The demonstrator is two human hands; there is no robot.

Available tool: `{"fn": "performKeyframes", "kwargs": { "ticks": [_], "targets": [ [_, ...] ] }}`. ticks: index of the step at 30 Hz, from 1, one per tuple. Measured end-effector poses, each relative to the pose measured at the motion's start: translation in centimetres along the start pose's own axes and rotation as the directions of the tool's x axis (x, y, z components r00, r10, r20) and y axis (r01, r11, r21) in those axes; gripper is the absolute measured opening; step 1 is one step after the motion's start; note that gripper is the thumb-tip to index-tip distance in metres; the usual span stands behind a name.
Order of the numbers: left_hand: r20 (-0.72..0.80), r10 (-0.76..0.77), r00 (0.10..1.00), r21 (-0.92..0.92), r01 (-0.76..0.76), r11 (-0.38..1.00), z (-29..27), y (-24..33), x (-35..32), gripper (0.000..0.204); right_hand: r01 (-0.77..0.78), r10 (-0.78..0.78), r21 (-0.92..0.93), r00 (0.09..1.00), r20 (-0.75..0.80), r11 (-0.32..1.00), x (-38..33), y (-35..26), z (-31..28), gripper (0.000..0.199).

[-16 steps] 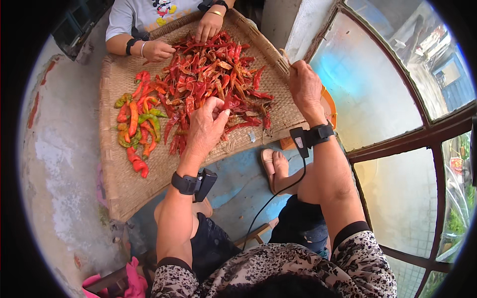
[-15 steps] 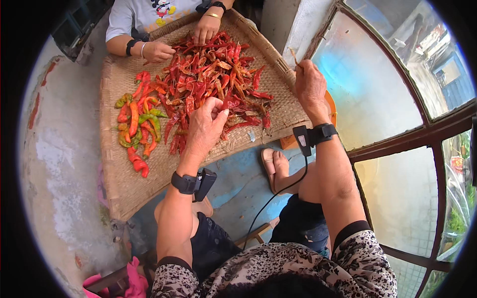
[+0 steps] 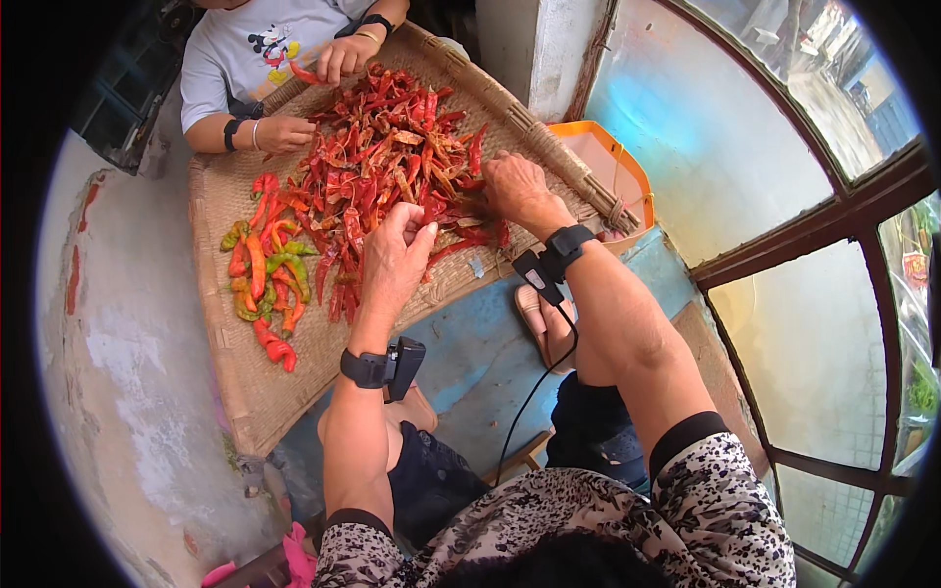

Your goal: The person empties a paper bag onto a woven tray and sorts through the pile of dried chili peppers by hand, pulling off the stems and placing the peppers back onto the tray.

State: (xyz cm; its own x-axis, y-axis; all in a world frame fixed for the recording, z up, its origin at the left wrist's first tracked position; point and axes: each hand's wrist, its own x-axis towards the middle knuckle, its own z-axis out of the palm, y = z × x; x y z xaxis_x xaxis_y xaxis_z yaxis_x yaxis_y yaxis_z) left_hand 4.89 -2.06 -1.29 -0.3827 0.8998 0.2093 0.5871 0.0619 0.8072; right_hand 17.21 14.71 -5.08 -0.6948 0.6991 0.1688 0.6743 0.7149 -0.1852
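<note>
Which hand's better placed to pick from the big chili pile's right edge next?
Likely right: the right hand is at that edge of the chili pile; the left hand is over its near side.

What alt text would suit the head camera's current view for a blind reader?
A person's right hand touches the right edge of a heap of wrinkled red chilies on a woven tray, while the left hand is over the near side. Red, orange and green peppers lie to the left; another person reaches in from the far side.
</note>
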Motion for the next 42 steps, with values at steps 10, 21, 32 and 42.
{"fn": "performKeyframes", "kwargs": {
  "ticks": [10,21,32,42],
  "targets": [
    [-0.003,-0.050,0.999,0.001,0.050,0.999,-1.8,-0.8,-0.7,0.017,-0.090,0.141,0.147,0.911,-0.388,0.985,-0.1,2.7,-5.3,0.012],
    [0.026,-0.067,0.997,0.062,0.065,0.996,-0.9,-0.5,-0.5,0.016,0.024,-0.041,0.267,0.997,0.058,0.963,-3.4,0.8,-4.2,0.038],
    [0.040,-0.033,0.999,0.066,0.030,0.997,0.4,-0.4,0.5,0.016,0.087,-0.131,0.291,0.982,0.134,0.953,-2.2,0.3,-2.9,0.024],
    [0.055,-0.034,0.998,0.054,0.032,0.998,0.0,-1.4,0.2,0.017,0.100,0.188,0.533,0.868,-0.459,0.840,-3.3,6.8,-6.9,0.016]
  ]
}}
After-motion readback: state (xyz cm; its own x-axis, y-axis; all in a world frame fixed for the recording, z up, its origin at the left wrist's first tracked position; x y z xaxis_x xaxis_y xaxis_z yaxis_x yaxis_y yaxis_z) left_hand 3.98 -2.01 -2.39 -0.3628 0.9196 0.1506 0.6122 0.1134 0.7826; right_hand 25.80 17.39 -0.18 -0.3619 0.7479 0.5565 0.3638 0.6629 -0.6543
